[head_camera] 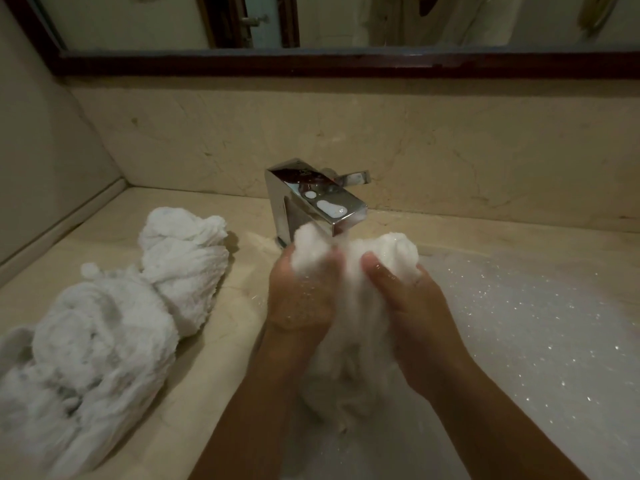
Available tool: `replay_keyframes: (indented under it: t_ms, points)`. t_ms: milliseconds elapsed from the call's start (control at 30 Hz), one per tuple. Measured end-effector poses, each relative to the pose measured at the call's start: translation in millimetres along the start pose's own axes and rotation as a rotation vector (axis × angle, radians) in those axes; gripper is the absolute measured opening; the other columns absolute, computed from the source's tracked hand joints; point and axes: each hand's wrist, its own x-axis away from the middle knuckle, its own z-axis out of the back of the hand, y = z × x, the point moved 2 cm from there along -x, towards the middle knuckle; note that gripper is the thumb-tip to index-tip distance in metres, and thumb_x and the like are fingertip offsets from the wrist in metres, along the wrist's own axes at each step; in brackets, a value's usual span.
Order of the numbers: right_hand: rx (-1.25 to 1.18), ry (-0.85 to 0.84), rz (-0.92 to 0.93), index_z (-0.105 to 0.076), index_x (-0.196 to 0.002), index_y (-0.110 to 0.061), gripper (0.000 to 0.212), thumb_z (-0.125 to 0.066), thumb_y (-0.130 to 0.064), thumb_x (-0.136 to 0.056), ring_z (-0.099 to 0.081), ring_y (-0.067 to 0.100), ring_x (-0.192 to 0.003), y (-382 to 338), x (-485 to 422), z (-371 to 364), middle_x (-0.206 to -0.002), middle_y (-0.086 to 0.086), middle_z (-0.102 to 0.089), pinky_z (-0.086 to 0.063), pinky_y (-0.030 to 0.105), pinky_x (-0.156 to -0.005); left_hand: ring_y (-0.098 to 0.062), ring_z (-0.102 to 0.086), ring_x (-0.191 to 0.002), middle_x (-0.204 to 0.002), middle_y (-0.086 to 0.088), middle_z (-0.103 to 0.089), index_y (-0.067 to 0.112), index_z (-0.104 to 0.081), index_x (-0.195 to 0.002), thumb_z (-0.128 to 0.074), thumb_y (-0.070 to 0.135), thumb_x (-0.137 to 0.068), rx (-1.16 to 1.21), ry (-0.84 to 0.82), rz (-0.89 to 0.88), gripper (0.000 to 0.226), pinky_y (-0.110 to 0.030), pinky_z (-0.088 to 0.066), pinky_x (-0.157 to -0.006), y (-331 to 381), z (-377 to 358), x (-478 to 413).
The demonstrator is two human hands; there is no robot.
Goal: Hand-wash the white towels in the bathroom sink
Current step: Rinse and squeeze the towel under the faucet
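Note:
A wet white towel is bunched between both hands just below the chrome faucet, hanging down into the foamy sink. My left hand grips its left bunch, with suds on the skin. Its right bunch sits in the grip of my right hand, thumb pressed on the cloth. Water seems to run from the spout onto the towel. The towel's lower end disappears into the suds.
Twisted white towels lie piled on the beige marble counter to the left of the sink. A marble backsplash and a dark-framed mirror rise behind the faucet. A wall closes the left side.

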Motion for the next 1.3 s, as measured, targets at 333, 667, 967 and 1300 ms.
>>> replay_keyframes:
  t_ms: [333,667,967,1300]
  points:
    - [0.079,0.110,0.139,-0.072,-0.118,-0.020,0.021,-0.073,-0.029,-0.099,-0.078,0.026,-0.095,0.8,2.2,0.8,-0.103,0.004,-0.080,-0.065,0.057,-0.081,-0.017,-0.077,-0.091,-0.095,0.001,-0.081,0.013,-0.070,-0.115,-0.075,0.031,-0.089,0.408,-0.256,0.372,0.032,-0.038,-0.064,-0.087,-4.1,-1.6,6.9]
    - [-0.125,0.032,-0.039,-0.073,-0.122,-0.011,0.024,-0.067,-0.021,-0.101,-0.079,0.030,-0.099,-0.9,0.5,-2.1,-0.107,0.012,-0.080,-0.064,0.049,-0.088,0.013,-0.069,-0.094,-0.095,0.026,-0.076,0.015,-0.063,-0.127,-0.064,0.004,-0.101,0.029,-0.181,-0.008,0.028,-0.013,-0.056,-0.082,-0.8,-3.9,6.1]
    - [0.242,-0.056,0.047,-0.051,-0.144,-0.041,0.056,-0.068,-0.053,-0.092,-0.070,0.005,-0.111,6.0,6.4,-12.5,-0.127,-0.016,-0.069,-0.062,0.033,-0.093,-0.025,-0.074,-0.106,-0.110,0.001,-0.079,0.025,-0.073,-0.115,-0.080,0.057,-0.078,0.243,0.026,0.326,0.050,-0.051,-0.059,-0.098,1.4,8.5,0.2]
    - [-0.020,0.213,-0.008,-0.047,-0.149,-0.015,0.085,-0.078,-0.060,-0.085,-0.074,0.034,-0.110,8.0,5.4,-4.6,-0.131,0.016,-0.067,-0.066,0.055,-0.082,-0.016,-0.073,-0.112,-0.117,0.005,-0.078,0.028,-0.069,-0.126,-0.084,0.068,-0.055,0.104,-0.373,0.220,0.083,-0.042,-0.057,-0.100,-8.5,1.9,19.2]
